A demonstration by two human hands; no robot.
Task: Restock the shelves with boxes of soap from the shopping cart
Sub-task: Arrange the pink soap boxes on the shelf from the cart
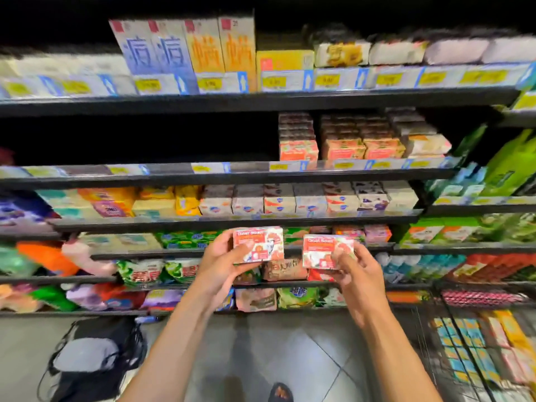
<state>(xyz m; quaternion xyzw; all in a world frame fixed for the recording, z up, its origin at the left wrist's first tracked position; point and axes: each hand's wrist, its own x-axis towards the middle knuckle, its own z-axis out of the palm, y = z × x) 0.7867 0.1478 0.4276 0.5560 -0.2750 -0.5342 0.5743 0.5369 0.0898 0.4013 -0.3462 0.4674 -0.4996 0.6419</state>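
My left hand grips a red-and-white goat soap box, thumb across its front. My right hand holds a second, matching soap box a little lower and to the right. Both boxes are raised in front of the lower shelves. Stacks of the same red soap boxes stand on the right part of the second shelf; the left part of that shelf is dark and looks empty. The black wire shopping cart at the lower right carries several more coloured boxes.
The top shelf holds tall blue and orange cartons. Lower shelves are packed with soap packs and bags. A dark bag lies on the tiled floor at the lower left. My foot shows at the bottom.
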